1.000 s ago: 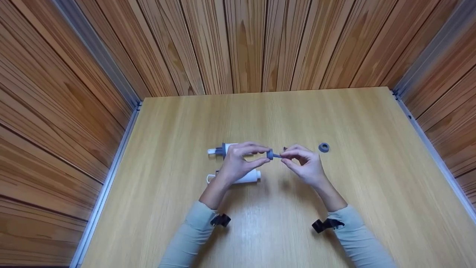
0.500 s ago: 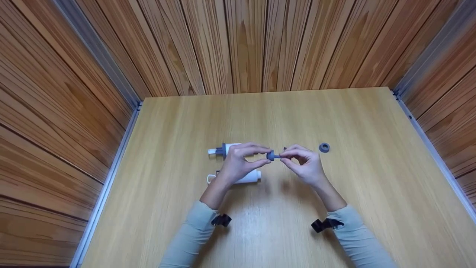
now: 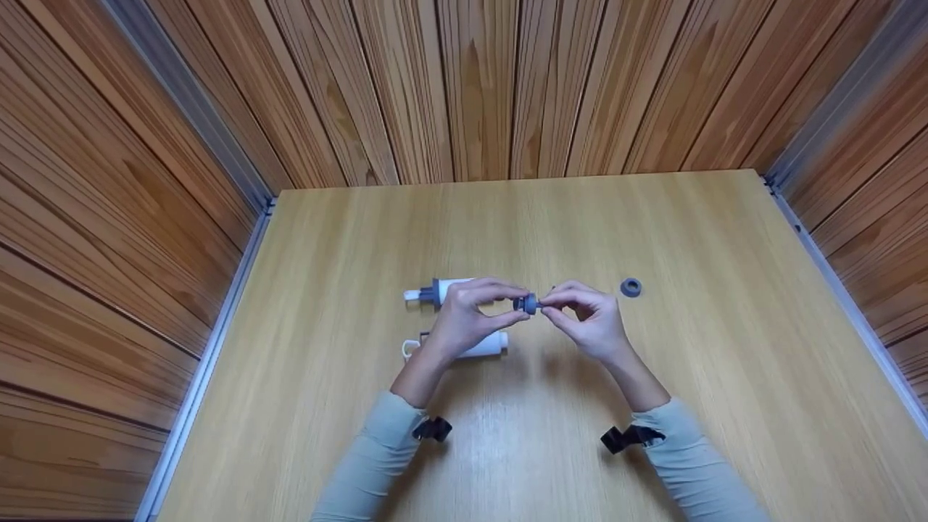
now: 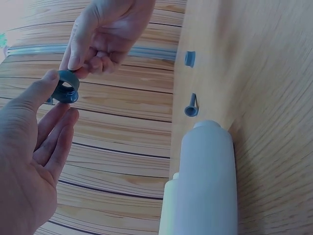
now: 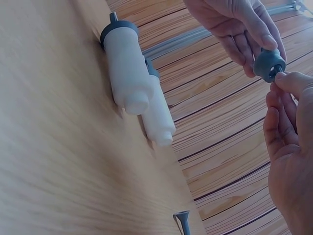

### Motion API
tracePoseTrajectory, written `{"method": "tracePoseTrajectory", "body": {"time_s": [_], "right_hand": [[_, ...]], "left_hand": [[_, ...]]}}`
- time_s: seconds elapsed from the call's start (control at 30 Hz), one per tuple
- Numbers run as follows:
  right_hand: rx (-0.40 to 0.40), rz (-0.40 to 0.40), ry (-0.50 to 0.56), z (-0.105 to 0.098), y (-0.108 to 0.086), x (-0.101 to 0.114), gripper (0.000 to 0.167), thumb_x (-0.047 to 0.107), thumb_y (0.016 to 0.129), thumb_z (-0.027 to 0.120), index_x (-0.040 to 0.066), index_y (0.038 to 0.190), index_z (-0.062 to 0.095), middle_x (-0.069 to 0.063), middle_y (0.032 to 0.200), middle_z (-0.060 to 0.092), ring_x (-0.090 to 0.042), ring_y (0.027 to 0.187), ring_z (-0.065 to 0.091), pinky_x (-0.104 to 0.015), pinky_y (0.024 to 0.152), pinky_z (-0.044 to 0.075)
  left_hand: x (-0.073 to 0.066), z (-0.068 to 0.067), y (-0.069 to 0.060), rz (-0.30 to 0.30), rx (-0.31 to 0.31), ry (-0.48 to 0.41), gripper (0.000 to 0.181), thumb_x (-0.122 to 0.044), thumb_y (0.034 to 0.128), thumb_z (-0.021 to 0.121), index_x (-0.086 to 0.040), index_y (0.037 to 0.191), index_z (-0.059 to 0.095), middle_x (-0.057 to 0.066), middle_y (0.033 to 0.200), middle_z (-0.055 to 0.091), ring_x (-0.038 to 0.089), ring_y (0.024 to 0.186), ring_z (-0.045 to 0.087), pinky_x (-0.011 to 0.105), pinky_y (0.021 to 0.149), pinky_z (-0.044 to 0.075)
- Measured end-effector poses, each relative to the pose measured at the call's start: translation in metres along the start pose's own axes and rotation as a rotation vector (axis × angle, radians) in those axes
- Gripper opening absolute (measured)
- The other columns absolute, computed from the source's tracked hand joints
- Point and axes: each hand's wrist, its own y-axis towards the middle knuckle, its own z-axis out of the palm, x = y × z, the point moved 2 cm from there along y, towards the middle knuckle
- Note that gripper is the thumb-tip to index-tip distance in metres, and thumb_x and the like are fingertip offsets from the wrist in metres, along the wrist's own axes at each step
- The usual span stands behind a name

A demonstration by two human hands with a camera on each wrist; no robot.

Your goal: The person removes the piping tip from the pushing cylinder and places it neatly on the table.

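My left hand (image 3: pixel 464 315) holds a hollow, blue-grey round part (image 3: pixel 531 304) between thumb and fingertips, above the table. From the other side my right hand (image 3: pixel 591 322) pinches a thin stem at this part with thumb and forefinger. In the left wrist view the round part (image 4: pixel 71 99) shows an open, ring-like end. The right wrist view shows the part's rounded body (image 5: pixel 267 62) with the stem entering an opening; how deep it reaches is hidden. Under the left hand lie two white cylinders, the nearer one (image 3: pixel 487 345) with a white loop, the farther one (image 3: pixel 451 291) with a blue-grey end.
A blue-grey ring (image 3: pixel 631 288) lies right of the right hand. A small funnel-shaped piece with a stem (image 4: pixel 191 111) lies on the table (image 3: pixel 522 464), mostly hidden behind the right hand in the head view. Wood-panelled walls (image 3: pixel 478 94) stand around the table.
My right hand has moved slightly left, closer to the left hand, and less of the stem shows. The round part has shifted and now shows a dark hollow side at its left.
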Motion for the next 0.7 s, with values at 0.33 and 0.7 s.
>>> {"method": "tracePoseTrajectory", "body": {"time_s": [0.33, 0.7], "right_hand": [[-0.003, -0.014, 0.034, 0.0026, 0.0010, -0.0008, 0.010, -0.017, 0.095, 0.077, -0.022, 0.104, 0.076, 0.005, 0.107, 0.081, -0.009, 0.096, 0.075, -0.016, 0.088, 0.063], [-0.019, -0.014, -0.008, -0.0013, 0.0010, 0.0004, 0.032, -0.035, 0.084, 0.069, -0.023, 0.114, 0.070, 0.008, 0.109, 0.080, -0.003, 0.094, 0.073, -0.016, 0.087, 0.061]], "left_hand": [[-0.0007, 0.0014, 0.0009, 0.012, -0.013, 0.028, 0.025, -0.017, 0.0960, 0.091, -0.008, 0.119, 0.087, 0.010, 0.119, 0.088, 0.026, 0.114, 0.084, 0.040, 0.101, 0.068], [-0.0017, -0.0021, 0.0019, 0.045, -0.059, -0.001, 0.025, -0.015, 0.0960, 0.090, -0.008, 0.119, 0.088, 0.010, 0.118, 0.088, 0.027, 0.112, 0.085, 0.036, 0.100, 0.068]]}}
